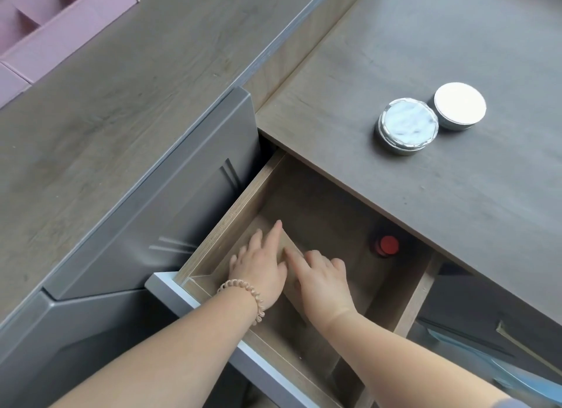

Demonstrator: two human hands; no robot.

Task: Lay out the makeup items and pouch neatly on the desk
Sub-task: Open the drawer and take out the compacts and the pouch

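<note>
Two jars (407,126) stand on the desk (456,209); both hands, left (261,270) and right (322,283), fingers spread flat, press a tan item in the drawer (231,213), a red-capped item (387,246) remaining.

We see a wood-grain desk (425,57), a pink organiser (45,27), two silvery-white round tins (407,126), a red cap (387,245), and a beige coil wristband (246,295).
</note>
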